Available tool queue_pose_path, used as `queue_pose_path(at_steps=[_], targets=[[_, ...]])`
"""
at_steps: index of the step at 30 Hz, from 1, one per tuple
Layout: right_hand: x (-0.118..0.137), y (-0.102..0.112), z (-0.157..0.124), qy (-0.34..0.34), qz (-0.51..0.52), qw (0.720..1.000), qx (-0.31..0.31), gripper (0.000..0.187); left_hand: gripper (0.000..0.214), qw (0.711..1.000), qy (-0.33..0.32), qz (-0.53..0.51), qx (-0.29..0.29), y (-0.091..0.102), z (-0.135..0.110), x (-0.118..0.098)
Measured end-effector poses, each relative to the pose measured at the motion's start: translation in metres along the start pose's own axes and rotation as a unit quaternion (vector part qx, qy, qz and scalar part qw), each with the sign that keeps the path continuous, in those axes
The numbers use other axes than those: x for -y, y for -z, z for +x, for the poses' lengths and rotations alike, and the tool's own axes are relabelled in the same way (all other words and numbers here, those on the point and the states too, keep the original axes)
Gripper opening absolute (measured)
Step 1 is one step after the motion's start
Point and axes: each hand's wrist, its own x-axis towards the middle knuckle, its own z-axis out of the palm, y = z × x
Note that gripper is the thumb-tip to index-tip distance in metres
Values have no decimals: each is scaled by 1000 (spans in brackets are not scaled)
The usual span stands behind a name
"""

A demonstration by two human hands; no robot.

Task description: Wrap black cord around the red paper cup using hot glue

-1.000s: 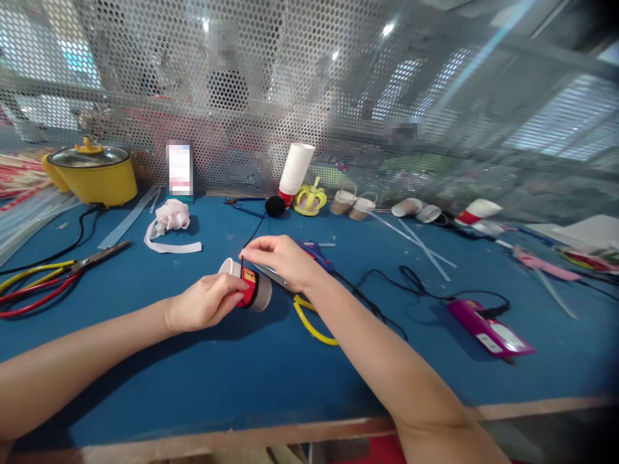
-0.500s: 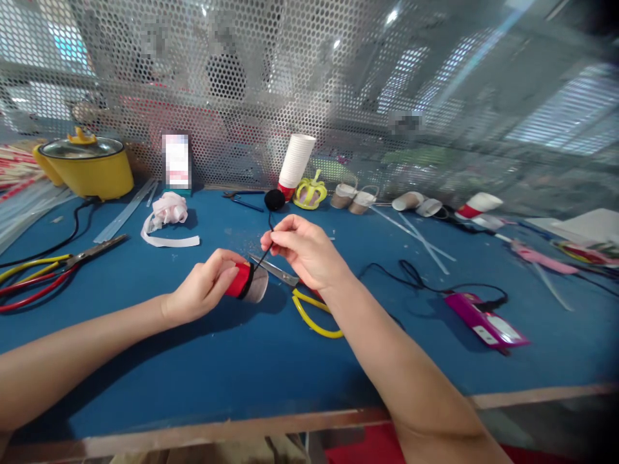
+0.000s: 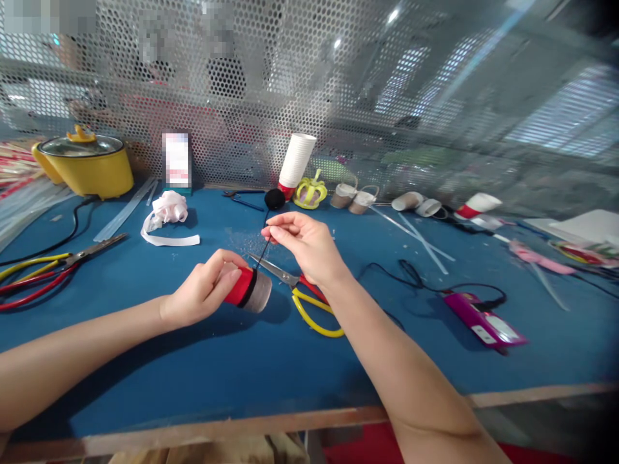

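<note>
A small paper cup, red at one part with a black band of yarn round it and a pale end, is tilted in my left hand, whose fingers and thumb are closed on it. Black yarn runs from the cup's band up to my right hand, which pinches it between thumb and fingers. Beyond that hand the strand leads to a black yarn ball on the table. Scissors with red and yellow handles lie under and beside my right wrist, partly hidden by the arm.
Another pair of scissors and a yellow electric pot are at left. White ribbon, pliers, stacked paper cups and a yellow-green pumpkin-shaped craft stand farther back. A purple power strip with cords is at right.
The cup has turned slightly in my left hand and shifted a little right. My right hand has moved slightly left and up, the yarn still pinched.
</note>
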Motion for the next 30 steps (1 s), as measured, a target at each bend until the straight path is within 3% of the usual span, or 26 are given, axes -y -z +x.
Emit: queue_pose_path(at_steps=[10, 18, 30], targets=[[-6, -4, -3, -17, -48, 998, 27, 9, 16, 995, -78, -55, -13, -1, -6, -1], [-11, -11, -5, -63, -67, 994, 56, 7, 14, 991, -130, -34, -16, 1, -6, -8], [-12, -16, -9, -105, -62, 988, 100, 6, 18, 986, -158, -5, -56, 4, -7, -9]])
